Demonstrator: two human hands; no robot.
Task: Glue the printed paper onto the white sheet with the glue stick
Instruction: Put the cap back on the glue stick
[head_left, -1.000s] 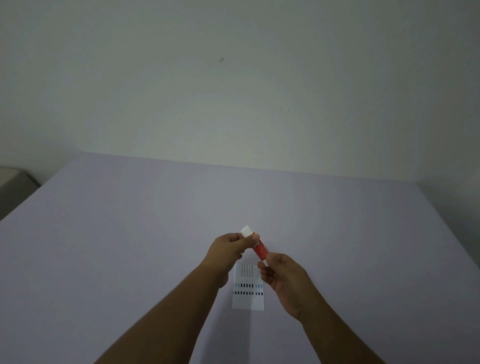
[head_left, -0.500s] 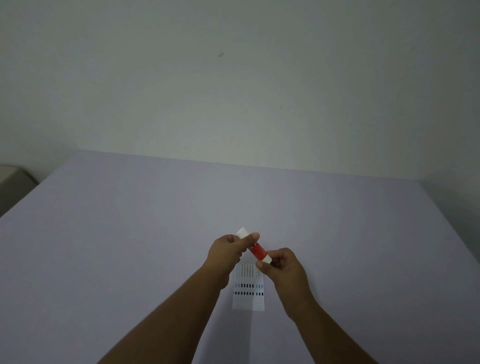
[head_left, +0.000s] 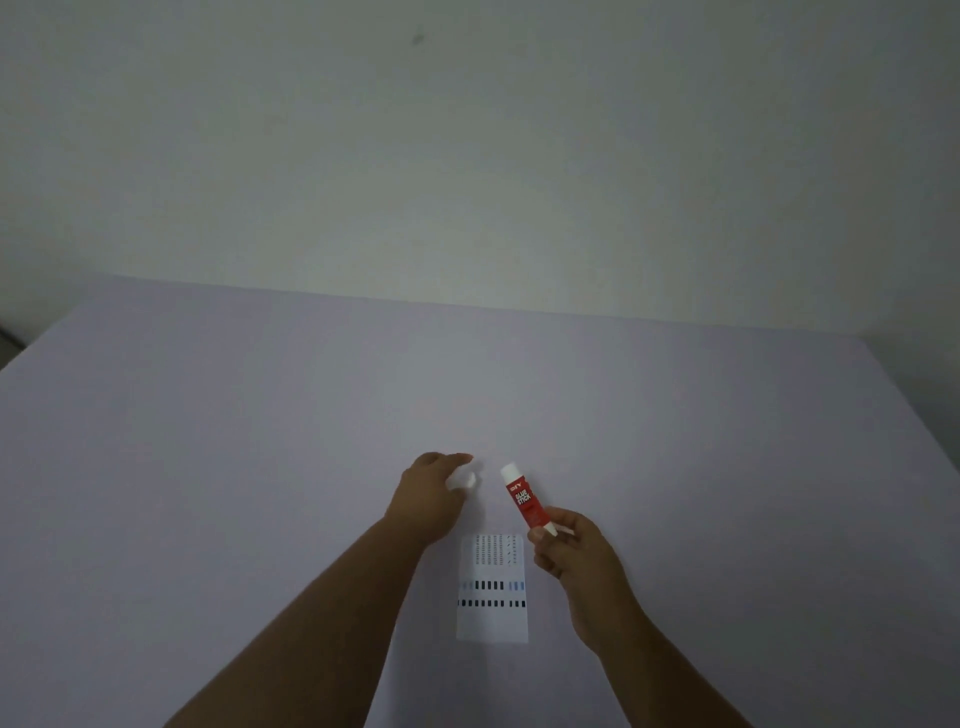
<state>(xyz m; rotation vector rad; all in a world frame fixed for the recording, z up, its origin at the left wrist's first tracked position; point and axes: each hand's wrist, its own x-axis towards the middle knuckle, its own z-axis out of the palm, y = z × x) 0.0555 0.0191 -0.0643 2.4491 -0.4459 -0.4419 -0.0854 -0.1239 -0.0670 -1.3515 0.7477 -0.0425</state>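
Lavender table (head_left: 260, 467), left hand (head_left: 431, 493) pinching white cap (head_left: 464, 480), right hand (head_left: 571, 551) gripping tilted glue stick (head_left: 524, 499)

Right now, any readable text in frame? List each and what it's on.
"GLUE STICK": white letters down the red glue stick held in the right hand.
Small brand mark above it: too blurred to read.
Printed paper: rows of tiny marks and black bars, nothing legible.

Pretty dim room, just a plain pale greenish-white wall (head_left: 467, 156) with one small dark speck (head_left: 418, 38) up high, and a big flat lavender-grey table (head_left: 208, 441) butting right up against it, slightly brighter in the middle.
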